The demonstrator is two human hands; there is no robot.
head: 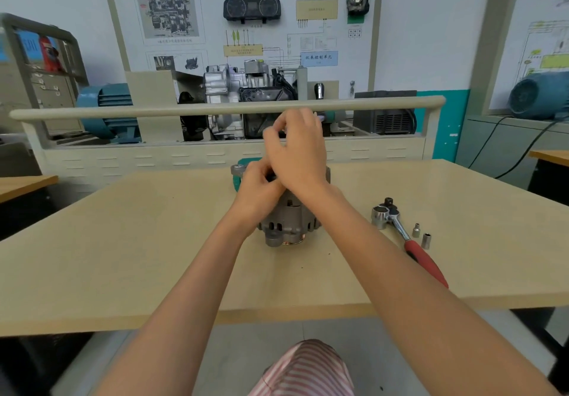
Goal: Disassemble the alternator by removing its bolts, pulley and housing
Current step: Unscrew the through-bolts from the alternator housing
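Both forearms reach fwd over the table [154, 241]. Left hand [258, 189] sits on top of the alternator [289, 220], fingers curled round a dark part there. Right hand [297, 152] is raised above it, wrist bent, fingers curled in a pinch; can't tell what's held. 1 alternator, table centre. To its right: 1 ratchet [409, 238], 2 small sockets [421, 234].

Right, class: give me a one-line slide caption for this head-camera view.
Both hands, left and right, work atop the alternator while the ratchet lies unused on the table.
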